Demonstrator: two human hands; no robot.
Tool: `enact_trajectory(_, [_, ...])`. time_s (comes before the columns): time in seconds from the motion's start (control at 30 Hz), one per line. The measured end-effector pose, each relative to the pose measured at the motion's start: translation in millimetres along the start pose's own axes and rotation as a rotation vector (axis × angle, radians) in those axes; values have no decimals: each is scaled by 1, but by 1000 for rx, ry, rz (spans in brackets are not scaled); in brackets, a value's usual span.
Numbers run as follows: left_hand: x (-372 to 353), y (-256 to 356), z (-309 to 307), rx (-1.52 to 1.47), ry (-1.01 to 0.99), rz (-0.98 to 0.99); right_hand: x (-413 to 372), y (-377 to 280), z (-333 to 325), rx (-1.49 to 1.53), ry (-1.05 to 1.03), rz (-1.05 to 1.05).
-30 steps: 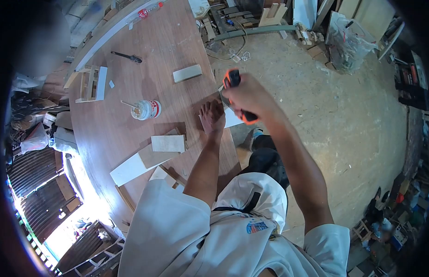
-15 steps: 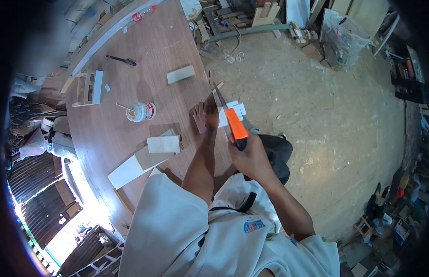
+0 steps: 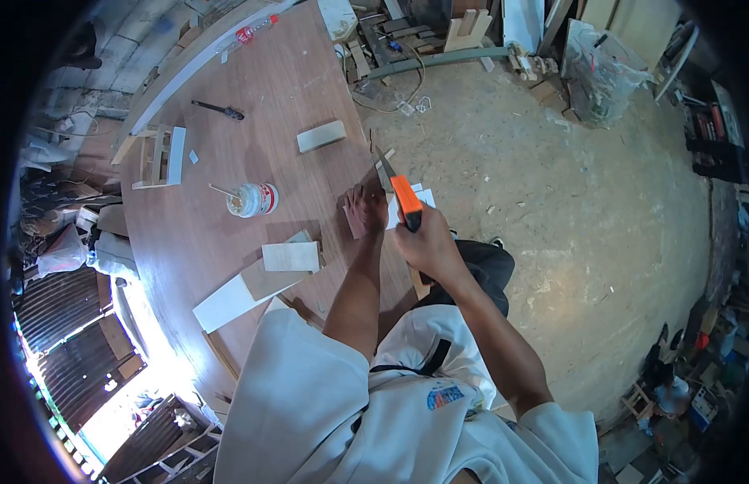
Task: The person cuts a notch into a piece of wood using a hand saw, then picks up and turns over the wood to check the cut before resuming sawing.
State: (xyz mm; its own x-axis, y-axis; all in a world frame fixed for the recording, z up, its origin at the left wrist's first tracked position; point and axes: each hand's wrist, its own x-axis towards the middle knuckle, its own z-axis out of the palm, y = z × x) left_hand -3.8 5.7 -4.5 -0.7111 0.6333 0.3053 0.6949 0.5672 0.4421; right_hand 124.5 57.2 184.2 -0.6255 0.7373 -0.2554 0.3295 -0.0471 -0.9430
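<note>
In my right hand [image 3: 428, 242] is the black end of an orange-handled saw [image 3: 406, 196], its narrow blade pointing up and away along the table's right edge. My left hand [image 3: 368, 208] is on the brown table [image 3: 310, 189], close to that edge, with its fingers bent over a small reddish-brown piece [image 3: 352, 222]. The blade lies just right of the left fingers; whether it touches anything is unclear. White pieces [image 3: 424, 196] show behind and beside the saw, partly covered by it.
On the table are an open jar [image 3: 253, 199] with a stick, a pale block [image 3: 322, 136], stacked white boards [image 3: 290, 256], a dark tool [image 3: 219, 110], a small wooden frame [image 3: 159, 158] and a bottle [image 3: 257, 30]. A person [image 3: 669, 391] is at the far lower right.
The saw handle has moved down and back toward me, together with my right hand. The whole view has shifted slightly. My left hand remains at the table edge, its fingers more bent.
</note>
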Motion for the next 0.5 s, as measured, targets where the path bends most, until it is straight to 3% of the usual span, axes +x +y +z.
enact_trajectory(0.07, [-3, 4, -5, 30, 23, 32, -13, -18, -9, 6, 0, -11])
enact_trajectory(0.13, [-8, -4, -2, 38, 8, 41, -29, -63, -25, 102, -96, 177])
enact_trajectory(0.2, [-5, -5, 4, 30, 14, 74, -36, -65, -34, 127, -97, 80])
enact_trajectory(0.27, [-4, -6, 5, 3, 17, 42, -38, -60, -40, 133, -155, 205])
enact_trajectory(0.4, [-6, -9, 7, 4, -31, 32, -40, -62, -40, 86, -109, 194])
enact_trajectory(0.5, [-5, -8, 4, -29, 39, 96, -44, -61, -33, 70, -59, 89])
